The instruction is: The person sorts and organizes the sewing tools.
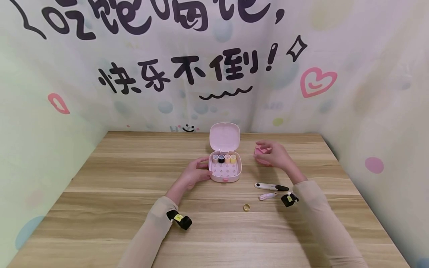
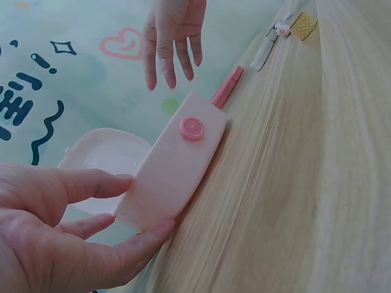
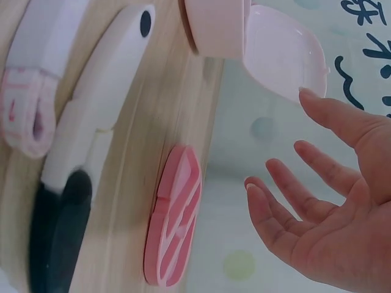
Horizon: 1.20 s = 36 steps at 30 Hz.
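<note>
A pale pink sewing box [image 1: 225, 178] stands with its lid [image 1: 224, 137] raised, its pegged tray carrying several thread spools in a row along the back. My left hand [image 1: 194, 173] holds the box by its left side, thumb and fingertips on the wall and rim [image 2: 165, 177]. Over a darker pink slotted piece [image 3: 174, 220] on the table, to the right of the box, hovers my right hand [image 1: 276, 155]. Its fingers are spread and loosely bent, with nothing in them; a gap separates them from the piece in the right wrist view.
Nearer than the pink piece lie white-and-black thread snips [image 1: 271, 187] and a small rolled tape measure [image 1: 267, 196]. A gold dotted thimble [image 1: 246, 207] stands closer to the front. Behind the wooden table [image 1: 134, 160] hangs a printed cloth [image 1: 151, 108].
</note>
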### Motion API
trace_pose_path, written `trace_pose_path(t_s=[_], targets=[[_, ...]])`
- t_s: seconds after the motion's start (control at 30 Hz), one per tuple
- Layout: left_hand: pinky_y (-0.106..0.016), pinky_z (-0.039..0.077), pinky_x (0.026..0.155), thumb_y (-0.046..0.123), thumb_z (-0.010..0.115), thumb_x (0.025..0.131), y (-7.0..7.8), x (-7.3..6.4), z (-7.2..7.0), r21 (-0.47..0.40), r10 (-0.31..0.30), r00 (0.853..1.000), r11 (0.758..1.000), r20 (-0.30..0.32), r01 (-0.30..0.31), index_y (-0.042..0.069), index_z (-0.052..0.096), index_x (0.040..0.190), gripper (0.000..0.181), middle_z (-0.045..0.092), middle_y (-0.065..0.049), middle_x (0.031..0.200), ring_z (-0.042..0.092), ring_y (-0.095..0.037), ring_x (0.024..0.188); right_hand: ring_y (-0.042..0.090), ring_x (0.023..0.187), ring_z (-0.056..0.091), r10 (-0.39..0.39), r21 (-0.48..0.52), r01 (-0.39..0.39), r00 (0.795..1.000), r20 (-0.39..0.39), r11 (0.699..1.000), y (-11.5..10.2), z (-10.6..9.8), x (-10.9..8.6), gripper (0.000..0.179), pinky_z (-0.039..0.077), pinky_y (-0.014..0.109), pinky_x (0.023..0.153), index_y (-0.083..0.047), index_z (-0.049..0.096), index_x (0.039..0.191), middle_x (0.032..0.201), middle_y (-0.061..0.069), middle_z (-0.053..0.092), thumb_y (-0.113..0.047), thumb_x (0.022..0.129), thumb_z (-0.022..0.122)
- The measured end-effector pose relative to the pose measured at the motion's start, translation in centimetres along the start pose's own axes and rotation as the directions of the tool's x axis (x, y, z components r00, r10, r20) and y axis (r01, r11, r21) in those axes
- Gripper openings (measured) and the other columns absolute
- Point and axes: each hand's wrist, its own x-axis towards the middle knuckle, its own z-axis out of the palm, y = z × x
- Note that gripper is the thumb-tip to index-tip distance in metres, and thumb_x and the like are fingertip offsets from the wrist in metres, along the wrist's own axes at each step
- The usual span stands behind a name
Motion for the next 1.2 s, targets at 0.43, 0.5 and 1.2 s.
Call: trace_pose_path(t_s=[0.43, 0.5, 1.2], targets=[[-0.039, 0.063, 0.097, -0.018, 0.063, 0.093, -0.2, 0.1, 0.0, -0.003, 0.002, 1.000, 1.000, 0.005, -0.002, -0.004, 0.043, 0.157, 0.068, 0.049, -0.036, 0.151, 0.067, -0.036, 0.115, 0.059, 0.128, 0.055, 0.049, -0.097, -0.042, 0.996, 0.074, 0.994, 0.7, -2.1, -0.2, 0.068, 0.052, 0.065, 0.106, 0.008, 0.050, 0.149, 0.147, 0.039, 0.052, -0.013, 0.092, 0.080], [-0.040, 0.064, 0.097, -0.019, 0.062, 0.093, -0.2, 0.1, 0.1, -0.004, 0.006, 1.000, 1.000, 0.004, -0.006, -0.004, 0.043, 0.156, 0.067, 0.049, -0.037, 0.151, 0.067, -0.035, 0.113, 0.061, 0.129, 0.052, 0.048, -0.108, -0.039, 0.995, 0.089, 0.993, 0.8, -2.4, -0.2, 0.070, 0.050, 0.067, 0.108, 0.008, 0.049, 0.151, 0.148, 0.039, 0.051, -0.013, 0.092, 0.080], [-0.041, 0.063, 0.098, -0.018, 0.062, 0.094, 0.0, -0.1, 0.2, 0.003, 0.006, 1.000, 1.000, -0.003, -0.006, -0.004, 0.043, 0.156, 0.067, 0.048, -0.037, 0.151, 0.066, -0.043, 0.121, 0.060, 0.145, 0.034, 0.163, -0.172, -0.133, 0.971, 0.173, 0.976, 3.3, -3.6, 1.1, 0.099, 0.035, 0.070, 0.120, 0.009, 0.028, 0.161, 0.159, 0.043, 0.031, -0.012, 0.083, 0.085]])
